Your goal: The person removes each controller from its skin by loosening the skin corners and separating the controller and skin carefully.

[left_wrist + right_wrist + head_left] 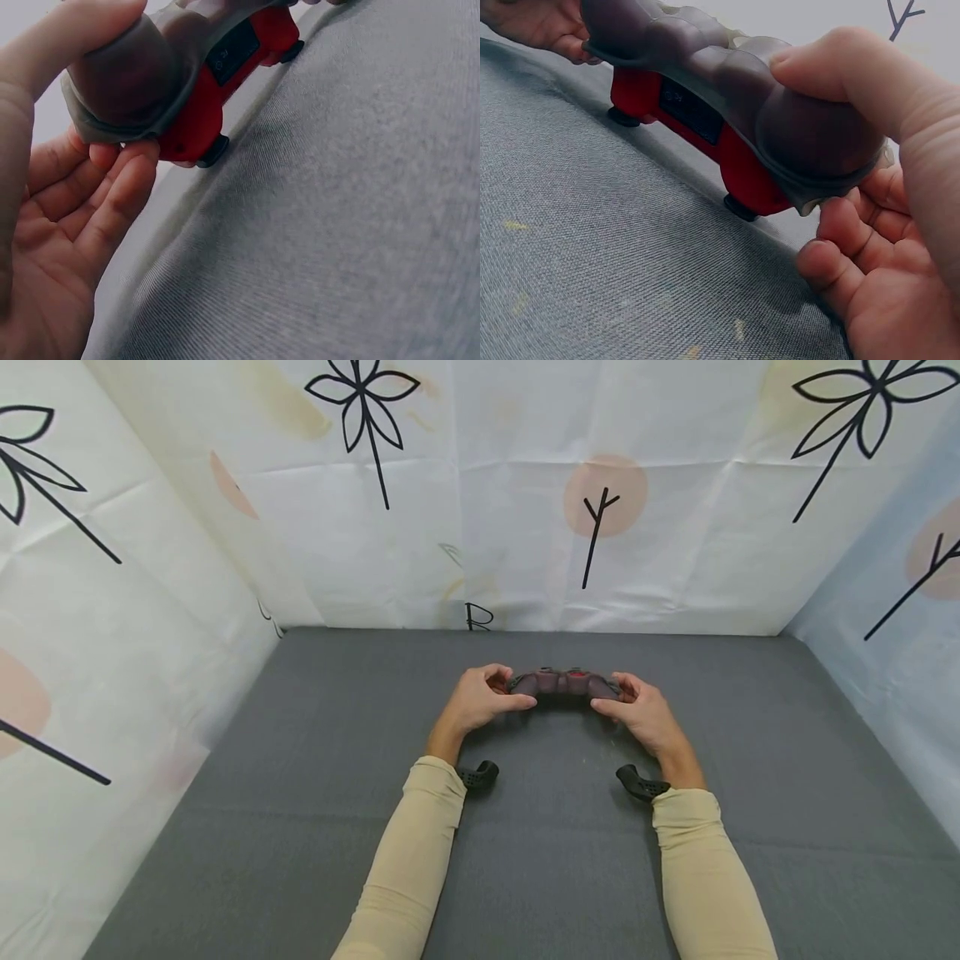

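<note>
A red game controller (199, 124) with black thumbsticks (741, 208) and a dark panel between its red parts sits under a smoky translucent cover (817, 142) with rounded bulges and a flared rim. In the head view the covered controller (564, 683) is raised over the far middle of the table, its sticks pointing down. My left hand (482, 700) pinches the left end, thumb on the bulge and fingers beneath the rim. The right end is pinched the same way by my right hand (641, 710). Several of the right fingers curl under the cover's edge.
Grey cloth covers the table (540, 877). White sheets printed with plant drawings hang at the back (510, 552) and on both sides. A black curved band piece (480, 775) is at the left wrist, and another band piece (639, 783) is at the right.
</note>
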Tool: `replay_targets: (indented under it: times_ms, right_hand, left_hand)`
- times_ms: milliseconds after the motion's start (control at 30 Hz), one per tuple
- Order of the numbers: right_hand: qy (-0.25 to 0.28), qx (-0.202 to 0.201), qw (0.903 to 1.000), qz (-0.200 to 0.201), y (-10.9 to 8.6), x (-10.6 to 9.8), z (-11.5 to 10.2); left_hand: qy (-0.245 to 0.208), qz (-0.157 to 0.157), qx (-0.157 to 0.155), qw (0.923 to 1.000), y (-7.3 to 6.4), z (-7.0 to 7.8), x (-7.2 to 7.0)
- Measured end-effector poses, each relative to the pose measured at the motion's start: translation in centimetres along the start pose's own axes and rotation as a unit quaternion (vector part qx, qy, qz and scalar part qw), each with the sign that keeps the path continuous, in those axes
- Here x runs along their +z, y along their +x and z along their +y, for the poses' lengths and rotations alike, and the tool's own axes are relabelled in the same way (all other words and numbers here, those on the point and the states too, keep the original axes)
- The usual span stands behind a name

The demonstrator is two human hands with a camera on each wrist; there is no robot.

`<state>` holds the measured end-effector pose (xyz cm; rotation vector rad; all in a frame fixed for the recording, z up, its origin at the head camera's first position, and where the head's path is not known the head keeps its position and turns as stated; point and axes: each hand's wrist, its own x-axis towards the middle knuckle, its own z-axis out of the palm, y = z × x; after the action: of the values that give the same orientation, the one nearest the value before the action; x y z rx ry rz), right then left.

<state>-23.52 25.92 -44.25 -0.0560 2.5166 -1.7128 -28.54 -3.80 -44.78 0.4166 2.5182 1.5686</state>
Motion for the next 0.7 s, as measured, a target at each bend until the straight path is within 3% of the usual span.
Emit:
replay_targets:
  times_ms: [400,700]
  right_hand:
    - [-0.007,0.013,0.9998,0.012,0.37,-0.16,-0.31]
    - [0.018,0.004,0.9996,0.023,0.09,0.17,-0.19]
  left_hand:
    - [0.017,0.010,0.019,0.9996,0.31,0.53,0.10]
    - [-0.014,0.011,0.024,0.9996,0.22,0.39,0.71]
